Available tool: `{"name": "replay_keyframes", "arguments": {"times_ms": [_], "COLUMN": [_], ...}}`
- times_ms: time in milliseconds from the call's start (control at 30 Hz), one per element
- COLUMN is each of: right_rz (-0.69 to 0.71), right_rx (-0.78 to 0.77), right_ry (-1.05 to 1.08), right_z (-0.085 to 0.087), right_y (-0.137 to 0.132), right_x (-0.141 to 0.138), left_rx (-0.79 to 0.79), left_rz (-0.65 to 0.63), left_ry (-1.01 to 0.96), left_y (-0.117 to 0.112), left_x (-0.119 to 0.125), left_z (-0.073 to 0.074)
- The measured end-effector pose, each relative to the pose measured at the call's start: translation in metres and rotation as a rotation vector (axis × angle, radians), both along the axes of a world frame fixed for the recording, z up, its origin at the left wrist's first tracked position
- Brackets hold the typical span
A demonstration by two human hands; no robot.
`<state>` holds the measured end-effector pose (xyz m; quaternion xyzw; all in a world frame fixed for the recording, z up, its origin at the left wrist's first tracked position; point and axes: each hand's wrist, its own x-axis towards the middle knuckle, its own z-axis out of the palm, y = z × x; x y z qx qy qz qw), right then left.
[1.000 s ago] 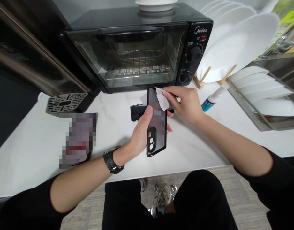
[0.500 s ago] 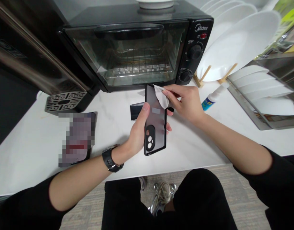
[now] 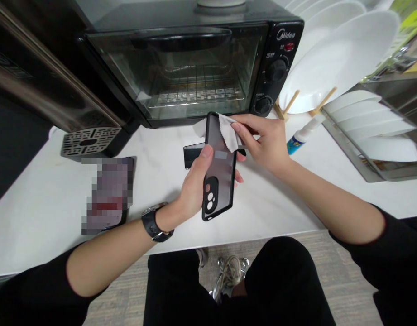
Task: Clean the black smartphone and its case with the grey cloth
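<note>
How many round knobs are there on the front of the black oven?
2, both on the right panel of the oven: the upper knob and, below it, the lower knob. None seems hidden.

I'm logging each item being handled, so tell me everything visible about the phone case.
The phone case has a black rim and a smoky, translucent back with an oblong camera cutout at the end nearer the person. The left hand grips it above the white counter, thumb on one edge, fingertips showing past the other. A white cloth, pinched by the right hand, lies over its far corner.
</note>
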<state>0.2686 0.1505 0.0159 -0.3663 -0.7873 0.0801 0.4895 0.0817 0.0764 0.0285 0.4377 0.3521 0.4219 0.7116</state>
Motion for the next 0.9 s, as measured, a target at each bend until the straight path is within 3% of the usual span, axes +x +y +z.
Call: {"name": "replay_keyframes", "arguments": {"times_ms": [267,333,467,567,633,800,900], "right_rz": [0.081,0.079,0.032,-0.01,-0.002,0.132,0.143], "right_rx": [0.038,0.02,0.02,0.009,0.025,0.067,0.037], "right_ry": [-0.022,-0.031,0.019,0.039,0.041,0.015,0.012], "right_z": [0.002,0.002,0.0,-0.002,-0.003,-0.002,-0.001], "right_y": [-0.011,-0.01,-0.005,-0.002,-0.003,-0.01,-0.011], "right_x": [-0.001,-0.001,-0.002,-0.003,-0.003,-0.005,-0.006], "left_rx": [-0.171,-0.161,-0.078,-0.075,-0.103,-0.215,-0.179], "left_rz": [-0.284,-0.255,-0.053,0.003,-0.029,-0.279,-0.23], "left_ry": [-0.003,0.005,-0.005,-0.033,-0.056,-0.039,-0.021], "left_y": [0.001,0.001,0.001,0.001,0.002,0.003,0.002], "left_x": [0.0,0.0,0.0,0.001,0.002,0.003,0.002], "left_z": [0.003,0.004,0.004,0.003,0.003,0.005,0.006]}}
